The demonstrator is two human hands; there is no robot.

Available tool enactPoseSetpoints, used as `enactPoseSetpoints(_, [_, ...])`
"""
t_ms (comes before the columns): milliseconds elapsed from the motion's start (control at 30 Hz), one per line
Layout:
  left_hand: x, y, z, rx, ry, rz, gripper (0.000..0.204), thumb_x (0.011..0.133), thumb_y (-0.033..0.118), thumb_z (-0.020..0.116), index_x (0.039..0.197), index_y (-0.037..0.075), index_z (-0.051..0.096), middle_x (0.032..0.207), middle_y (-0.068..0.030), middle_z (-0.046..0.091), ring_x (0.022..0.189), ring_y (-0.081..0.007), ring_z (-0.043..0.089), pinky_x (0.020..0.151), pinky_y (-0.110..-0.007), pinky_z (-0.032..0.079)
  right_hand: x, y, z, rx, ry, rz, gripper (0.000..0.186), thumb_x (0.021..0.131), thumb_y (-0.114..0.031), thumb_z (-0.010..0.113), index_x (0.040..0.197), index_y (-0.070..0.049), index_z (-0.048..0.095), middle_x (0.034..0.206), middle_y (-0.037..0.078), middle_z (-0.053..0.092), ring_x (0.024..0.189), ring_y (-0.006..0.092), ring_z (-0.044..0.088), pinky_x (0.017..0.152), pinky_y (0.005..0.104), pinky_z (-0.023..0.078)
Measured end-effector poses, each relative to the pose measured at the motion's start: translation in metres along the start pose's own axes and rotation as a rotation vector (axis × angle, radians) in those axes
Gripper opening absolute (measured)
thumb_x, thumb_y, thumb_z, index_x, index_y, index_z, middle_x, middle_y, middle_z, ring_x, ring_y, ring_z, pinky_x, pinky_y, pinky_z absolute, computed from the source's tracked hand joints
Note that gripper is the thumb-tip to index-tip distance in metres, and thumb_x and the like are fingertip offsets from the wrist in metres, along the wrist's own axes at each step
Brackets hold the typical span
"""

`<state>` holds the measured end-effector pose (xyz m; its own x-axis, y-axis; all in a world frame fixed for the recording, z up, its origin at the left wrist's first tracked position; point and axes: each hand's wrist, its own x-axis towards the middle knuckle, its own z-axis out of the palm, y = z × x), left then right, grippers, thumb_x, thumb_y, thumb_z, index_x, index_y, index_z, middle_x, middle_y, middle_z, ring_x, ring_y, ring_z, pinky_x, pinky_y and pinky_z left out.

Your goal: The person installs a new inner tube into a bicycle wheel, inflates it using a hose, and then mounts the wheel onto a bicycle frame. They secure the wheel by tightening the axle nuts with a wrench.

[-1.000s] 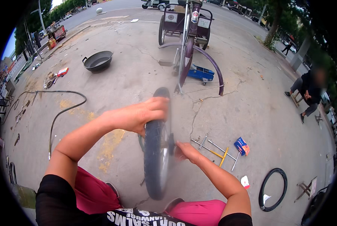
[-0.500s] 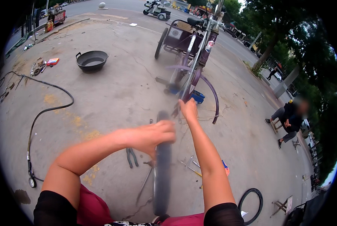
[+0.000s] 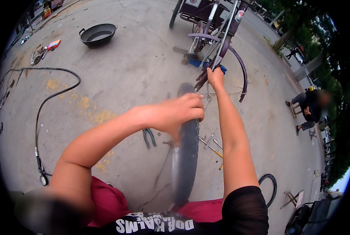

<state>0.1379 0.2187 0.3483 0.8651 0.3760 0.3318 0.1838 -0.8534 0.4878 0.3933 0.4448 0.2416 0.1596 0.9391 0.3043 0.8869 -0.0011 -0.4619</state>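
Observation:
My left hand [image 3: 179,113] is closed over the upper tread of an upright bicycle wheel [image 3: 188,156] with a black tire. The wheel stands between my legs, its lower part blurred. Further out, my right hand [image 3: 215,79] grips the lower end of the purple front fork [image 3: 221,55] of a cargo tricycle. My fingers partly hide the fork tip. The wheel is apart from the fork, just nearer to me and to its left. A purple mudguard [image 3: 242,70] curves down to the right of the fork. A blue jack [image 3: 196,61] sits on the ground under the frame.
Green-handled pliers [image 3: 149,138] and several wrenches [image 3: 211,145] lie around the wheel. A black basin [image 3: 98,36] stands far left, near an air hose [image 3: 42,105] with a gauge. A loose black tire [image 3: 275,188] lies right. A seated person [image 3: 310,109] is at the far right.
The view has tipped down, so the tricycle and ground appear higher and further right. The wheel and both hands have shifted up and right in the picture; both hands keep their holds.

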Motion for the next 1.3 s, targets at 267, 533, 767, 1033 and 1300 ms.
enactPoseSetpoints(267, [-0.001, 0.002, -0.003, 0.01, -0.022, -0.029, 0.07, 0.051, 0.006, 0.086, 0.111, 0.006, 0.05, 0.126, -0.0121, 0.045, 0.138, -0.0403, 0.026, 0.104, -0.046, 0.04, 0.018, 0.047, -0.006, 0.4, -0.278, -0.052, 0.038, 0.087, -0.035, 0.064, 0.093, 0.002, 0.064, 0.083, 0.017, 0.068, 0.077, 0.0293, 0.067, 0.07, 0.039, 0.05])
enactPoseSetpoints(533, [-0.005, -0.005, -0.005, 0.008, -0.015, -0.042, 0.071, 0.051, 0.013, 0.088, 0.111, 0.007, 0.052, 0.123, -0.0113, 0.048, 0.135, -0.0391, 0.029, 0.101, -0.044, 0.042, -0.02, -0.061, -0.061, -0.356, 0.406, -0.391, 0.041, 0.09, -0.033, 0.058, 0.11, 0.002, 0.054, 0.107, 0.021, 0.065, 0.096, 0.0357, 0.064, 0.083, 0.0441, 0.05])
enactPoseSetpoints(767, [-0.006, -0.013, -0.001, -0.053, 0.044, 0.007, 0.069, 0.051, 0.014, 0.088, 0.109, 0.007, 0.051, 0.122, -0.0121, 0.047, 0.135, -0.0391, 0.029, 0.1, -0.047, 0.043, 0.014, -0.104, -0.027, -0.645, -0.134, -0.307, 0.023, 0.08, -0.01, 0.053, 0.086, -0.003, 0.074, 0.093, 0.019, 0.07, 0.088, 0.037, 0.069, 0.074, 0.0438, 0.055])
enactPoseSetpoints(1033, [-0.025, -0.027, -0.004, -0.086, 0.055, -0.019, 0.069, 0.051, 0.018, 0.089, 0.107, 0.007, 0.05, 0.122, -0.0126, 0.047, 0.135, -0.0392, 0.029, 0.1, -0.046, 0.043, -0.028, -0.087, -0.034, -0.468, 0.092, -0.046, 0.038, 0.085, -0.031, 0.064, 0.102, 0.002, 0.058, 0.1, 0.023, 0.067, 0.091, 0.0362, 0.067, 0.076, 0.045, 0.053])
enactPoseSetpoints(1300, [-0.039, -0.03, -0.006, -0.108, 0.063, -0.002, 0.068, 0.052, 0.017, 0.088, 0.107, 0.007, 0.05, 0.124, -0.013, 0.047, 0.135, -0.0389, 0.028, 0.101, -0.046, 0.042, -0.013, -0.072, 0.011, -0.096, 0.255, 0.46, 0.098, 0.073, -0.046, 0.078, 0.133, 0.004, 0.02, 0.119, 0.028, 0.052, 0.109, 0.0415, 0.057, 0.087, 0.0498, 0.049])
